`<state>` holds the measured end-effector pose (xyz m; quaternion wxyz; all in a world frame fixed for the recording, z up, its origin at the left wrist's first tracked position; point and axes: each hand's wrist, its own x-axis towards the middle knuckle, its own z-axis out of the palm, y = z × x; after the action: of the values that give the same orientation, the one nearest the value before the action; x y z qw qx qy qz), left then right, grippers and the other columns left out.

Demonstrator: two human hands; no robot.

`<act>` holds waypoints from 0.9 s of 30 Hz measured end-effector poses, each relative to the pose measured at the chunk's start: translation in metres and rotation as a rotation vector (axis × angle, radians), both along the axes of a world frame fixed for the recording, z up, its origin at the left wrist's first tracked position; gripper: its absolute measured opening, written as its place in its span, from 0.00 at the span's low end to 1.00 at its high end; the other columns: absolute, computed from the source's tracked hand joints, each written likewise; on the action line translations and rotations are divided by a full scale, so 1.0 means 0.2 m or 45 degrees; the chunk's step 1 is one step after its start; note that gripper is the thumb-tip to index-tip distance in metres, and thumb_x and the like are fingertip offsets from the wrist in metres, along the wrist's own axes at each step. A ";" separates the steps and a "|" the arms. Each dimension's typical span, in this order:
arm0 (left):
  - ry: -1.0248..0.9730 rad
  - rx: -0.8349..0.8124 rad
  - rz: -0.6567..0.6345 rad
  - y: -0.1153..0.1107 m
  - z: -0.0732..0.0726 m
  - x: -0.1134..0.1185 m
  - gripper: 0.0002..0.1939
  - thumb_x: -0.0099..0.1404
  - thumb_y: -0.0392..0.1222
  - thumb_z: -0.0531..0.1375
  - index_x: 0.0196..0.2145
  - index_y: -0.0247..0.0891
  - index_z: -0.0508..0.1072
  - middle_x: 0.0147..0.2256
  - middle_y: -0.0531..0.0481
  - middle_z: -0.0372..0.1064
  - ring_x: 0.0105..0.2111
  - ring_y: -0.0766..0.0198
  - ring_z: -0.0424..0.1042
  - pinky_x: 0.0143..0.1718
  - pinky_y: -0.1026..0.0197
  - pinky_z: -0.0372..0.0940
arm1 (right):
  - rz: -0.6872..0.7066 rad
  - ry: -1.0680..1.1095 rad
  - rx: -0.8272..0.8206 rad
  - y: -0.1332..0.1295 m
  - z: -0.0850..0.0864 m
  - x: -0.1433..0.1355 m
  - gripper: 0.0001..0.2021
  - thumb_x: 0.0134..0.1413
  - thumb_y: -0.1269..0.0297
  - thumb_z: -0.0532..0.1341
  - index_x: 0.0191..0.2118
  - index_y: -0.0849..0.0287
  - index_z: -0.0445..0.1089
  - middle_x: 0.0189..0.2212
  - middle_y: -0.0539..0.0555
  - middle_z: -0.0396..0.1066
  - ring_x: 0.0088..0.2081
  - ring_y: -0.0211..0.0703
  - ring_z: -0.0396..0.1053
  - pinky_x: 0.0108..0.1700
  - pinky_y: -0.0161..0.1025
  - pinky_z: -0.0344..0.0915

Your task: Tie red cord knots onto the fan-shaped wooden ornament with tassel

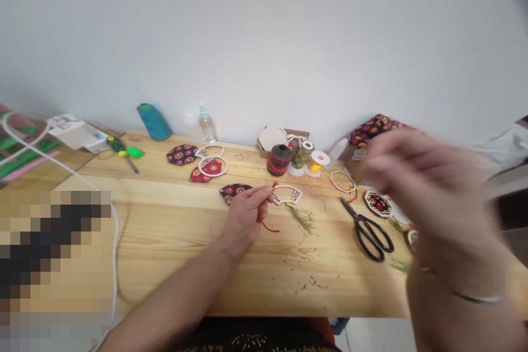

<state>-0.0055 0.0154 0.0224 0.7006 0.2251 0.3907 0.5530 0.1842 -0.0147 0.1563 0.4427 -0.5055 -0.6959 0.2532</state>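
My left hand [249, 212] is closed on a red cord [271, 229], pinching it by its knotted end beside a fan-shaped wooden frame [287, 194]. A green tassel [303, 220] hangs from the frame's lower edge and lies on the table. Dark patterned fabric [234, 192] shows behind the left fingers. My right hand [429, 192] is raised at the right, close to the camera and blurred, its fingers drawn together; what it holds, if anything, cannot be made out. Black-handled scissors [369, 234] lie on the table between the hands.
On the wooden table [173, 280] stand a teal thread cone [153, 122], a spray bottle [206, 126], a red-and-black spool [280, 160] and a yellow spool [317, 162]. Wooden rings and fabric pieces [181, 154] lie further back. A white cable [115, 242] runs down the left side.
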 end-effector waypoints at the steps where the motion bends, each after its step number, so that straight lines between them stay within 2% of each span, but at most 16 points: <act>1: 0.007 0.007 -0.006 0.00 0.01 0.00 0.11 0.43 0.40 0.70 0.23 0.29 0.76 0.17 0.54 0.65 0.13 0.81 0.47 0.13 0.71 0.39 | 0.082 -0.048 -0.073 0.00 -0.10 -0.01 0.04 0.56 0.66 0.60 0.32 0.59 0.69 0.24 0.48 0.67 0.24 0.33 0.63 0.28 0.33 0.63; 3: 0.017 0.020 -0.012 0.00 0.02 0.01 0.11 0.44 0.40 0.70 0.23 0.29 0.76 0.19 0.51 0.69 0.14 0.81 0.46 0.14 0.71 0.39 | 0.239 -0.110 -0.273 0.05 -0.29 -0.04 0.06 0.55 0.68 0.58 0.27 0.59 0.67 0.18 0.45 0.62 0.21 0.32 0.58 0.25 0.32 0.58; 5: 0.044 0.014 -0.005 0.00 0.04 0.02 0.10 0.45 0.39 0.69 0.24 0.29 0.77 0.22 0.47 0.73 0.14 0.80 0.47 0.14 0.71 0.41 | 0.265 -0.077 -0.452 0.12 -0.44 -0.07 0.07 0.56 0.66 0.56 0.28 0.60 0.66 0.18 0.45 0.62 0.21 0.32 0.58 0.25 0.32 0.56; 8: 0.080 0.029 -0.028 0.01 0.06 0.05 0.10 0.46 0.39 0.69 0.26 0.29 0.78 0.27 0.43 0.75 0.15 0.80 0.48 0.14 0.70 0.42 | 0.241 0.062 -0.544 0.20 -0.55 -0.08 0.08 0.54 0.63 0.56 0.28 0.60 0.66 0.17 0.44 0.61 0.20 0.32 0.56 0.24 0.32 0.53; 11: 0.101 0.039 -0.034 0.02 0.03 0.07 0.11 0.44 0.39 0.70 0.27 0.29 0.79 0.23 0.48 0.72 0.15 0.79 0.48 0.15 0.69 0.42 | 0.221 0.178 -0.604 0.22 -0.59 -0.06 0.08 0.53 0.63 0.57 0.27 0.60 0.65 0.16 0.44 0.61 0.19 0.31 0.54 0.23 0.32 0.52; 13: 0.116 0.025 -0.040 0.02 0.00 0.08 0.13 0.42 0.39 0.71 0.27 0.29 0.79 0.17 0.53 0.65 0.15 0.79 0.48 0.15 0.69 0.41 | 0.193 0.187 -0.615 0.21 -0.62 -0.06 0.07 0.53 0.63 0.57 0.27 0.60 0.65 0.16 0.44 0.61 0.19 0.32 0.55 0.24 0.32 0.52; 15: 0.145 0.016 -0.069 0.02 -0.02 0.09 0.14 0.41 0.39 0.71 0.28 0.29 0.80 0.14 0.57 0.59 0.15 0.79 0.47 0.15 0.69 0.39 | 0.146 0.135 -0.572 0.21 -0.66 -0.06 0.07 0.52 0.64 0.57 0.28 0.60 0.66 0.17 0.45 0.62 0.20 0.33 0.57 0.24 0.32 0.53; 18: 0.190 0.003 -0.128 0.02 -0.04 0.09 0.15 0.42 0.40 0.71 0.29 0.29 0.80 0.13 0.59 0.56 0.15 0.79 0.47 0.15 0.69 0.39 | 0.084 0.046 -0.405 0.20 -0.70 -0.07 0.06 0.53 0.65 0.57 0.28 0.59 0.67 0.18 0.46 0.63 0.21 0.34 0.59 0.26 0.33 0.56; 22: 0.178 -0.038 -0.193 0.01 -0.03 0.08 0.15 0.42 0.41 0.72 0.29 0.29 0.80 0.16 0.57 0.60 0.15 0.80 0.46 0.15 0.70 0.38 | 0.124 -0.023 -0.179 0.19 -0.73 -0.08 0.02 0.53 0.68 0.57 0.31 0.58 0.64 0.20 0.46 0.66 0.22 0.34 0.62 0.28 0.32 0.57; 27: 0.169 -0.077 -0.217 0.01 -0.03 0.08 0.16 0.40 0.41 0.72 0.28 0.29 0.80 0.17 0.55 0.62 0.15 0.81 0.45 0.15 0.70 0.37 | 0.151 -0.120 -0.067 0.19 -0.74 -0.08 0.03 0.54 0.67 0.57 0.33 0.56 0.60 0.25 0.48 0.69 0.25 0.36 0.65 0.28 0.33 0.58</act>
<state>0.0106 0.0184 0.0155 0.7243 0.2724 0.4320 0.4633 0.1682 0.0226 0.0088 0.3803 -0.4863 -0.7377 0.2731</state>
